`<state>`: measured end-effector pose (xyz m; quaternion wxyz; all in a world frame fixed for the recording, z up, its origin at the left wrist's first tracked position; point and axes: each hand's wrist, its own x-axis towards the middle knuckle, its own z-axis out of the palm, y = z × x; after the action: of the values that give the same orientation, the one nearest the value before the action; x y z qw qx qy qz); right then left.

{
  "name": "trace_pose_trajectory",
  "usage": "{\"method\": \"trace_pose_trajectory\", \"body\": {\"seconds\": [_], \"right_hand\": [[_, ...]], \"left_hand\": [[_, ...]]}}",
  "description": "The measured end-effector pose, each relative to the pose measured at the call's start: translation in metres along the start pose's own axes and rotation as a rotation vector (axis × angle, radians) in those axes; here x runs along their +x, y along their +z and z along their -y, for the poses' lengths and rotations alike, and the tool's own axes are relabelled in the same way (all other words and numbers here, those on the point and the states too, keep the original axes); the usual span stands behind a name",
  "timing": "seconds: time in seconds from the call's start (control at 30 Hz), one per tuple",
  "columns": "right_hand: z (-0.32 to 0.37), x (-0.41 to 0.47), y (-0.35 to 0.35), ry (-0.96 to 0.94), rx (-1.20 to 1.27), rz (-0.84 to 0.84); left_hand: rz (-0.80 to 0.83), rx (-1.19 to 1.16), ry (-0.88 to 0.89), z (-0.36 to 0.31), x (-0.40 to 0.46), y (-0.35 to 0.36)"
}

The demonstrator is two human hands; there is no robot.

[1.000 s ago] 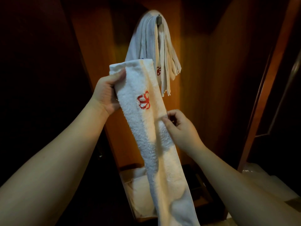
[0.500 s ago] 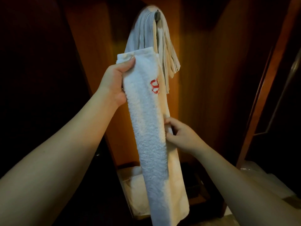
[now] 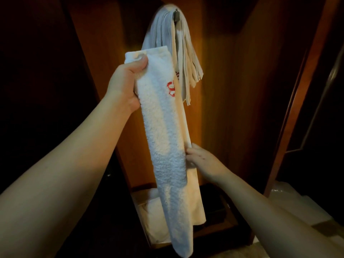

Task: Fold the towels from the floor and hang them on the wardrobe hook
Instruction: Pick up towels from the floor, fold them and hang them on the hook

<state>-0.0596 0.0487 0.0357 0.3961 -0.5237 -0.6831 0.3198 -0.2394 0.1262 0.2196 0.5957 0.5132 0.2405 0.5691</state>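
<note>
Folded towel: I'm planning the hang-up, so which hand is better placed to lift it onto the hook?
Left. The left hand grips the folded towel's top end just below the hook; the right hand pinches its edge far lower.

Our two bare arms and hands, seen from above

We see our left hand point(image 3: 124, 84) and right hand point(image 3: 202, 162) at the ends of two long forearms that widen toward the lower corners of the view. Both arms are uncovered as far as we can see: no sleeve, cuff, glove, watch, ring or band shows on either. The left thumbnail is short and plain. The dim, warm light leaves finer detail unclear.
</note>
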Motion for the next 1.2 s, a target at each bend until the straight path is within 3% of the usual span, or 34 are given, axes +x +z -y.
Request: {"method": "trace_pose_trajectory", "body": {"seconds": [0.07, 0.2, 0.27, 0.33, 0.4, 0.5, 0.67, 0.8, 0.97, 1.2], "right_hand": [[-0.003, -0.004, 0.002, 0.011, 0.035, 0.002], [-0.014, 0.000, 0.018, 0.015, -0.376, -0.068], [-0.017, 0.002, 0.023, -0.008, -0.424, -0.111], [-0.022, 0.001, 0.022, -0.051, -0.320, -0.103], [-0.026, -0.004, 0.020, -0.112, -0.050, -0.152], [-0.028, -0.012, 0.023, -0.065, 0.249, -0.259], [-0.031, -0.016, 0.032, -0.080, 0.274, -0.307], [-0.032, -0.011, 0.018, -0.068, -0.056, -0.098], [-0.019, -0.010, -0.002, -0.043, -0.217, 0.281], [-0.036, -0.032, 0.048, -0.025, 0.168, -0.069]], "left_hand": [[-0.015, -0.001, 0.003, -0.001, 0.001, 0.001], [-0.067, 0.040, 0.001, 0.000, 0.002, 0.004], [-0.091, 0.100, 0.008, 0.001, 0.002, 0.005], [-0.118, 0.164, 0.032, -0.002, 0.002, 0.002], [-0.120, 0.171, 0.052, -0.008, 0.004, -0.004], [-0.117, 0.172, 0.017, -0.012, 0.008, -0.009], [-0.154, 0.147, -0.002, -0.003, 0.011, -0.021], [-0.128, 0.234, -0.055, 0.003, 0.013, -0.028], [-0.072, 0.401, -0.061, 0.006, 0.017, -0.031], [-0.133, 0.379, -0.046, 0.012, 0.021, -0.036]]}}
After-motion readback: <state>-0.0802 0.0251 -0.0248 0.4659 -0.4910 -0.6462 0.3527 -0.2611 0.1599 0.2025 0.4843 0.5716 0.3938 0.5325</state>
